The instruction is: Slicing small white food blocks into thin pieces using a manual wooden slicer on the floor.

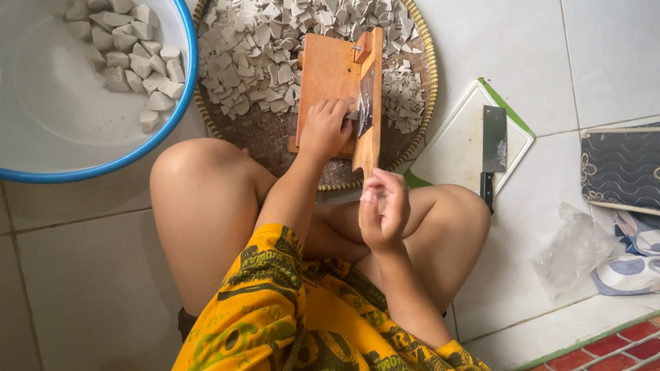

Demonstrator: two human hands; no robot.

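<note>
My left hand [326, 128] presses a pale piece flat against the wooden slicer board [335, 92], which lies over the woven tray [265, 140] of slices. My right hand [383, 209] grips the slicer's lower handle.

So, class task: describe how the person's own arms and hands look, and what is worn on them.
Both arms are bare from the elbow down: no gloves, watch or bracelets show on the left hand or right hand. Loose yellow sleeves with dark green print end near the elbows.
</note>
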